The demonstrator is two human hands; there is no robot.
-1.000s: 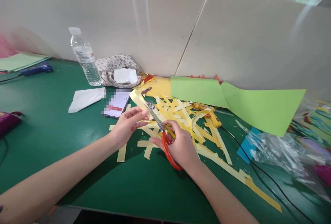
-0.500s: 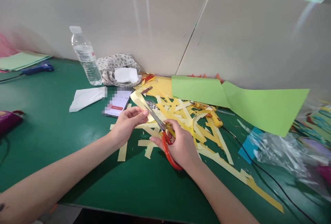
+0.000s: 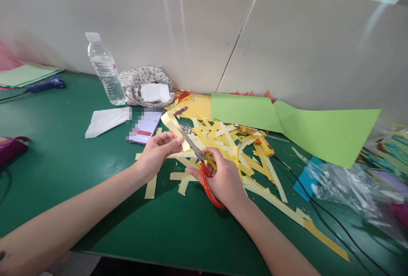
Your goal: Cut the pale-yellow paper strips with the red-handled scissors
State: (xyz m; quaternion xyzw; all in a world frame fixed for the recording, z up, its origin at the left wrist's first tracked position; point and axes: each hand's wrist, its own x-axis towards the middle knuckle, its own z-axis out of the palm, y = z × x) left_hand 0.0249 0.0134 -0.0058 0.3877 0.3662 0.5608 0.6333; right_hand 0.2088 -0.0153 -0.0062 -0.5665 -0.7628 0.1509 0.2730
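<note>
Between thumb and fingers, my left hand [image 3: 159, 152] pinches a pale yellow paper strip [image 3: 171, 122], which curls up beyond the fingertips. Red-handled scissors [image 3: 210, 191] are in my right hand [image 3: 225, 176], their blades pointing up and left against the strip beside my left fingertips. Whether the blades are fully together is hard to tell. Many yellow and cream paper strips [image 3: 255, 186] lie crossed on the green table [image 3: 105, 220], under and to the right of both hands.
Behind my left hand are a phone [image 3: 146, 125], a white tissue [image 3: 106, 121], a water bottle [image 3: 106, 72] and a patterned pouch [image 3: 137, 80]. Green sheets [image 3: 328, 131], a yellow glue gun [image 3: 266, 146] with its black cord, and clear plastic [image 3: 353, 186] lie to the right.
The phone's clock display has changed. Both hands, the strip and the scissors are in almost the same place.
</note>
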